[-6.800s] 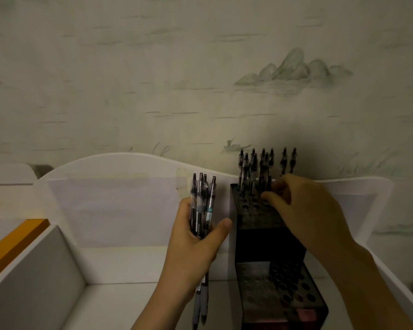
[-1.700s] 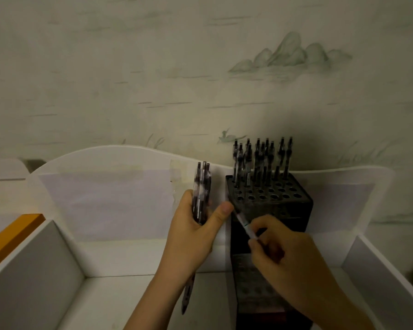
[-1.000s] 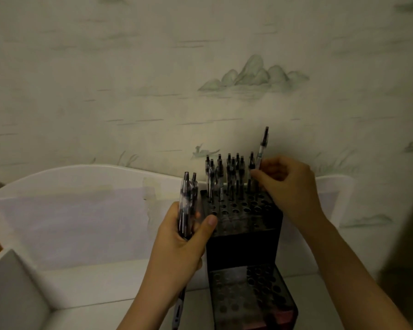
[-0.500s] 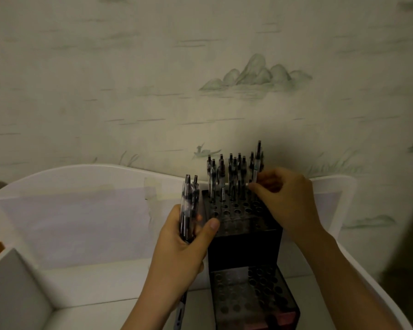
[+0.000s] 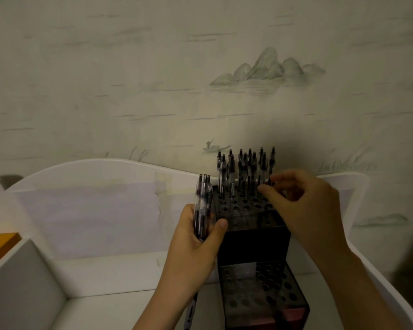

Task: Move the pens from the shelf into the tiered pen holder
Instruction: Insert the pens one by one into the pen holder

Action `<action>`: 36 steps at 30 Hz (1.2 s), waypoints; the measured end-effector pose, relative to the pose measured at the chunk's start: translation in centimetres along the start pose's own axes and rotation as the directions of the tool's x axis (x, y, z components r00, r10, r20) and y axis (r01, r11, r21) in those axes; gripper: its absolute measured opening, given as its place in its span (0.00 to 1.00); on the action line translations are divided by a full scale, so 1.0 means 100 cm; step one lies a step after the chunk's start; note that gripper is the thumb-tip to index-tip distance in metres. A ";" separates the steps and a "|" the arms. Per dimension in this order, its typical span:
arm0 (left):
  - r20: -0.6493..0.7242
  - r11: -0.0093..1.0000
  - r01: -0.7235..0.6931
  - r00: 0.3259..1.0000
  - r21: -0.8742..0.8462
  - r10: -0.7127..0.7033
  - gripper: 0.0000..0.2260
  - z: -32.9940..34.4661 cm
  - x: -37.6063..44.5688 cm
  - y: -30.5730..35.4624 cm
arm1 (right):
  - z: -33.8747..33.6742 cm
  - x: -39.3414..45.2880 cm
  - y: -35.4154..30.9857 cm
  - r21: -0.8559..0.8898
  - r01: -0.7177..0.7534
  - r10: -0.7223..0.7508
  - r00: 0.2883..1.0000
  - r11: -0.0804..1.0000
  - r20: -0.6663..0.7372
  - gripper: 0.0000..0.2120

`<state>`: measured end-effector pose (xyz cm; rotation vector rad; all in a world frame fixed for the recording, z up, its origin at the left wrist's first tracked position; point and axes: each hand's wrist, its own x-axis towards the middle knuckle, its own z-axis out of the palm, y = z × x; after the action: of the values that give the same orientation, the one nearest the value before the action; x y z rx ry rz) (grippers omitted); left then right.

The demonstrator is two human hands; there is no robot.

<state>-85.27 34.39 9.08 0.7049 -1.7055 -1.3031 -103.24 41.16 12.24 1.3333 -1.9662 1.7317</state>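
Observation:
A dark tiered pen holder [image 5: 253, 244] stands on the white shelf [image 5: 110, 270]. Several clear black-ink pens [image 5: 243, 167] stand upright in the back rows of its upper tier. The front holes of that tier and the lower tier [image 5: 260, 291] hold none. My left hand [image 5: 196, 244] grips a small bundle of pens [image 5: 203, 203] upright, just left of the holder. My right hand [image 5: 305, 210] reaches over the upper tier. Its thumb and forefinger pinch the lower barrel of the rightmost standing pen [image 5: 272, 160], which sits in its hole.
The shelf's curved white back panel [image 5: 93, 186] rises behind, with tape and a pale sheet on it. A white divider [image 5: 22, 270] stands at the left, an orange edge [image 5: 0, 244] beyond it. A white side wall [image 5: 391, 294] runs on the right. Patterned wallpaper fills the background.
My right hand has pushed the pen down into a hole at the right of the back rows; it now stands level with the others. The left hand's bundle has not moved.

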 end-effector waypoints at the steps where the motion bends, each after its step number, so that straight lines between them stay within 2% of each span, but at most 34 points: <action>1: 0.004 1.000 0.001 1.000 0.008 -0.001 0.06 0.000 0.001 -0.002 | 0.001 -0.005 -0.007 0.048 0.004 -0.005 1.000 0.999 0.017 0.08; 3: 0.011 1.000 -0.001 1.000 0.025 0.000 0.06 0.000 0.002 -0.004 | 0.006 -0.014 -0.023 0.168 -0.023 0.003 0.993 0.986 0.120 0.08; 5: 0.022 0.999 -0.008 1.000 0.035 0.008 0.07 0.000 0.001 -0.004 | 0.015 -0.022 -0.038 0.251 -0.069 0.005 0.969 0.965 0.248 0.15; 8: 0.031 0.999 -0.025 0.999 0.029 0.024 0.08 0.002 -0.002 -0.002 | 0.028 -0.030 -0.051 0.271 -0.108 0.007 0.938 0.956 0.347 0.20; 10: 0.034 0.999 -0.036 0.999 0.034 0.035 0.08 0.002 -0.004 -0.002 | 0.036 -0.032 -0.054 0.271 -0.110 0.010 0.938 0.956 0.345 0.19; 14: 0.051 0.998 -0.056 0.997 0.036 0.054 0.08 0.000 -0.004 -0.002 | 0.041 -0.029 -0.051 0.281 -0.136 0.031 0.937 0.950 0.348 0.08; 17: 0.087 0.999 -0.046 0.995 0.000 0.045 0.08 0.001 -0.005 -0.001 | 0.038 -0.027 -0.049 0.313 -0.204 0.077 0.924 0.927 0.376 0.06; 19: 0.115 0.999 -0.036 0.993 -0.032 0.039 0.09 0.001 -0.006 0.000 | 0.034 -0.024 -0.046 0.325 -0.225 0.105 0.932 0.918 0.347 0.05; 23: 0.145 0.997 -0.044 0.988 -0.061 0.053 0.15 0.003 -0.005 0.004 | 0.024 -0.016 -0.041 0.355 -0.272 0.161 0.937 0.895 0.310 0.06; 28: 0.144 0.989 -0.028 0.988 -0.142 0.049 0.18 0.010 -0.004 0.005 | 0.006 -0.007 -0.037 0.520 -0.373 0.229 0.919 0.769 0.320 0.12; 36: 0.119 0.985 -0.031 0.992 -0.170 0.052 0.15 0.022 0.002 0.006 | -0.005 -0.010 -0.028 0.592 -0.399 0.161 0.897 0.700 0.413 0.14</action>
<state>-87.25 35.45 9.50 0.4972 -1.6738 -1.4675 -100.81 42.30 13.66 1.6866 -1.8462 2.7127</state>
